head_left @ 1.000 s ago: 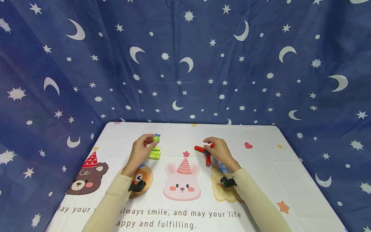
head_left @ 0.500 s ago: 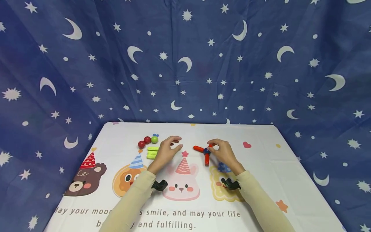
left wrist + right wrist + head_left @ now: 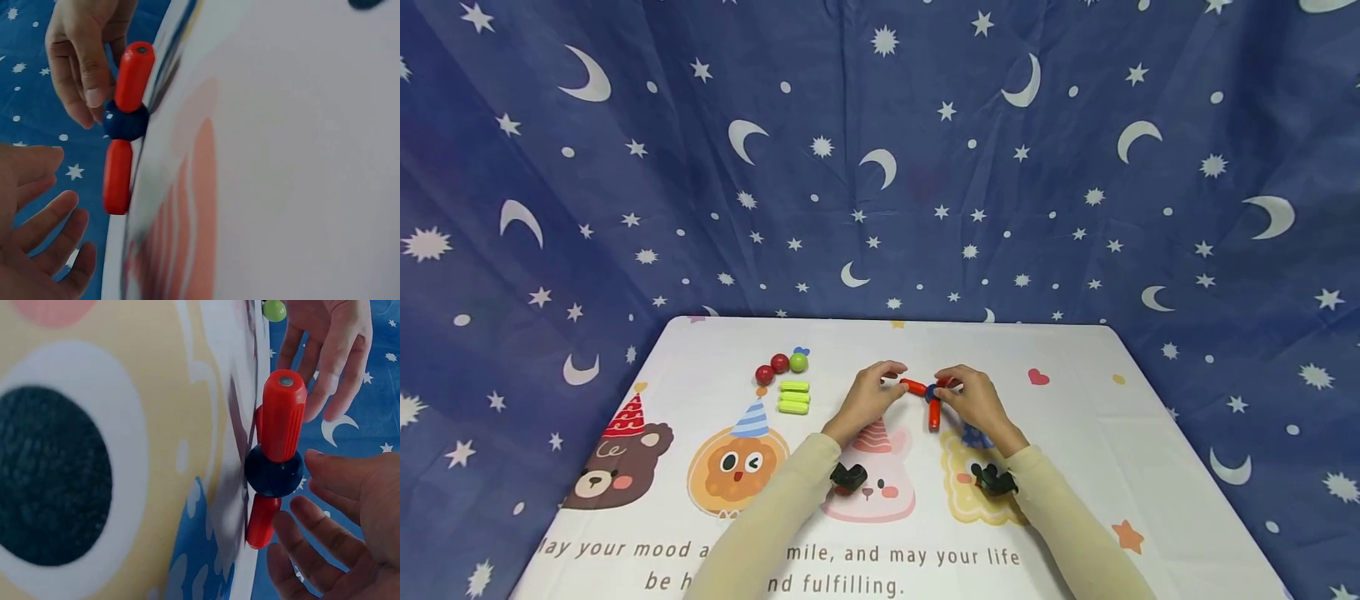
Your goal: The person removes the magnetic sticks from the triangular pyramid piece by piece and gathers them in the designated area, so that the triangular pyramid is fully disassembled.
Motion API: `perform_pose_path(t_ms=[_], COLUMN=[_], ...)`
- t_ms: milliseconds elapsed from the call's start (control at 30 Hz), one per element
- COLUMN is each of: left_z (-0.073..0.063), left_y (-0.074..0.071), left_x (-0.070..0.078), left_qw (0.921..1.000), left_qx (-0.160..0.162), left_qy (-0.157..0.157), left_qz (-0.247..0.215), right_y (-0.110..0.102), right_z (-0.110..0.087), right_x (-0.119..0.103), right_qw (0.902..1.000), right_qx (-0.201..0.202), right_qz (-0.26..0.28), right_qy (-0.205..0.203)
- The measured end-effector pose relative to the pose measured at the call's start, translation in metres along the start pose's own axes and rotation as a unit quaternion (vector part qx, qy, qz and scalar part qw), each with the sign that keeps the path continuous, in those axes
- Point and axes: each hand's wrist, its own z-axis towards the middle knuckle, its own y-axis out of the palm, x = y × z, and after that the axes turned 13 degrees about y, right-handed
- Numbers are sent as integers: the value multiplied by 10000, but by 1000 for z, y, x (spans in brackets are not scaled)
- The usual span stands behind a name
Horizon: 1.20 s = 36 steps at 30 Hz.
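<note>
In the head view a toy figure of three red magnetic sticks (image 3: 934,415) joined to a dark blue ball (image 3: 932,392) lies right of the table's middle. My right hand (image 3: 976,402) bends over it from the right. Its thumb is at the ball, and its fingers reach round the stick pointing up and right, partly hiding it; the left wrist view shows that thumb right at the ball. My left hand (image 3: 867,400) hovers just left of the figure, fingers spread and relaxed around nothing. The left stick's tip (image 3: 117,181) points toward it in the left wrist view.
Two red balls (image 3: 772,369) and one green ball (image 3: 798,362) sit in a row at the back left. Below them lie three yellow-green sticks (image 3: 793,397) side by side. A printed white cloth (image 3: 1075,417) covers the table; a blue starry curtain (image 3: 880,167) hangs behind.
My left hand has let go of the green ball, leaving it by the red balls, and has moved right to beside the red sticks. My right hand has stayed at the figure.
</note>
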Motion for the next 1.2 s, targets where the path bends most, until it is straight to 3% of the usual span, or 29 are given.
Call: perform_pose_path(t_ms=[400, 667, 1200], left_z=[8, 14, 14], left_y=[22, 21, 21], left_x=[-14, -12, -21], left_qw=[9963, 9933, 9879], left_qx=[-720, -814, -1051], left_qy=[-77, 170, 273], left_qz=[465, 802, 1104], right_y=[6, 6, 9], right_z=[0, 1, 0], right_x=[5, 3, 3], right_qw=[9998, 9999, 9980], right_qx=[-74, -66, -266], right_qz=[-163, -112, -27], right_qy=[54, 111, 575])
